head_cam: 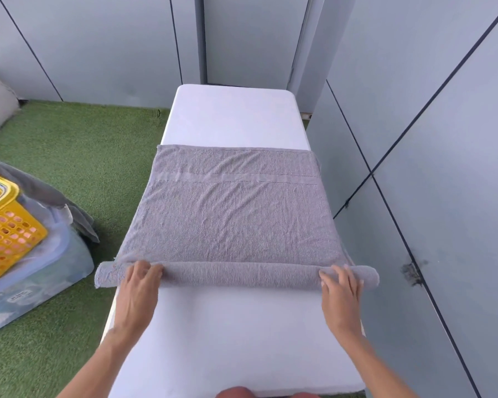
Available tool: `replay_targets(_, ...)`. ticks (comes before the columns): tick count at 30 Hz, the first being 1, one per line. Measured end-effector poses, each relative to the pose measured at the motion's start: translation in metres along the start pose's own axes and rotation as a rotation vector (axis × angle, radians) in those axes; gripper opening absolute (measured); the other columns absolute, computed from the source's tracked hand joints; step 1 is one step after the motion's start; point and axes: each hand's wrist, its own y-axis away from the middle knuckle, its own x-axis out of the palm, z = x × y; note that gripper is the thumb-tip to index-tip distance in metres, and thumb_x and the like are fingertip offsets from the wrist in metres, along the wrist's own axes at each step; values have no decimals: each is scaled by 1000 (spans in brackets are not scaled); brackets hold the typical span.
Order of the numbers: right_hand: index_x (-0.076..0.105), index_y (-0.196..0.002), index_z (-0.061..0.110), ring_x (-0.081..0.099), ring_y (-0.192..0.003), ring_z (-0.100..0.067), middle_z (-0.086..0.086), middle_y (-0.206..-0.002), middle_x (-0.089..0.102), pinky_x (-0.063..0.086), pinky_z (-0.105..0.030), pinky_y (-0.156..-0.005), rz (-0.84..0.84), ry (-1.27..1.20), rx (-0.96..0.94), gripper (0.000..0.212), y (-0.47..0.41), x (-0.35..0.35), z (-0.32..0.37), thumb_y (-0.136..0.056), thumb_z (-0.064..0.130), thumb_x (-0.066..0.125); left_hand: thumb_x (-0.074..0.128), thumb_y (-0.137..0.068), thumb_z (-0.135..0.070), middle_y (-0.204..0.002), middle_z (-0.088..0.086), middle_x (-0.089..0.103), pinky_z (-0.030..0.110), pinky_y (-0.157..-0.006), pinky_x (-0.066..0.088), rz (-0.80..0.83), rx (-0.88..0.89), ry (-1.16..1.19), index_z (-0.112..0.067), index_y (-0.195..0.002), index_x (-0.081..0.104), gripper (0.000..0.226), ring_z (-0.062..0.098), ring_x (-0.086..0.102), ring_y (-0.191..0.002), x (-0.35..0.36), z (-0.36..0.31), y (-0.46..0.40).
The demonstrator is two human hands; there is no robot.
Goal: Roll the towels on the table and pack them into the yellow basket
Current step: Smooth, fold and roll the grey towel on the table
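We see the grey towel (230, 214) spread across the white table (233, 116) in the middle of the frame, its near edge already a roll. Our left hand (140, 285) and right hand (339, 287) lie flat on this roll, fingers open, grasping nothing. The yellow basket (6, 225) sits at the left edge, upon a blue box (41, 282) on green turf (78, 145)

A grey terry-cloth towel (230, 214) is spread flat across the white padded table (233, 116), its near edge wound into a tight roll overhanging both sides. A yellow perforated plastic basket (6, 231) is seen, tilted, at the left.
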Motion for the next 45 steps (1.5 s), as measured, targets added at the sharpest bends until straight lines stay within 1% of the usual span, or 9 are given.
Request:
replay_targets(5,48,-137,14,18,-142,-33,-11,-148,36,21,-56,-111,184,119,-87,63,-2,5,-1,-80,16,73,83,-66,-5,-119,14,57,49,-85,50,138,102,-67,-2,-120,58,60,38,53,-109,12,5,-3)
replay_targets(12,53,-127,22,39,-128,-20,4,-124,53,26,-38,-106,363,189,-120,36,-31,-19,-5,-91,24,56,54,-87,-1,-111,-1,61,39,-84,44,278,5,-146,-16,-115,61,32,26,54,-109,4,11,-24)
replay_targets(17,60,-105,29,61,-97,-17,3,-106,63,48,-32,-83,761,1,11,23,-46,-36,-17,-83,27,64,50,-93,-11,-118,3,60,35,-93,44,707,-26,-71,-20,-122,59,31,23,54,-111,-10,21,-47)
replay_targets(24,58,-124,24,44,-125,-25,1,-127,54,32,-45,-104,89,-50,-6,38,-17,-21,4,-87,26,64,66,-84,-4,-97,7,55,47,-68,51,100,151,20,-8,-103,63,21,33,54,-86,3,6,-18)
replay_targets(29,42,-141,26,25,-139,-23,6,-140,43,23,-50,-111,256,96,-85,63,-11,-11,-5,-84,36,67,83,-69,-12,-117,12,55,49,-92,46,150,252,-3,-2,-125,54,63,30,47,-105,23,11,-3)
replay_targets(34,50,-130,31,36,-127,-14,11,-123,50,28,-42,-101,334,201,-66,42,-29,-26,8,-90,38,59,72,-74,3,-101,5,64,39,-88,46,269,156,-47,-8,-115,64,43,32,61,-97,11,5,-26)
replay_targets(37,51,-124,31,40,-125,-14,10,-122,51,33,-42,-97,547,226,-82,34,-29,-35,0,-91,40,55,57,-88,-6,-113,2,61,34,-92,43,581,96,-104,-15,-119,60,32,25,57,-110,-4,1,-39)
replay_targets(41,56,-111,41,53,-77,-5,14,-99,57,38,-26,-71,773,-87,108,33,-36,-41,-21,-81,44,67,56,-91,-13,-133,0,53,27,-102,37,889,43,-35,-21,-136,50,46,20,49,-125,-17,-1,-53)
replay_targets(45,62,-118,26,55,-110,-21,2,-116,56,37,-39,-96,242,-203,23,35,-26,-27,-12,-84,29,69,48,-93,-11,-113,4,58,43,-86,48,357,46,126,-20,-126,60,36,30,59,-100,-5,8,-36)
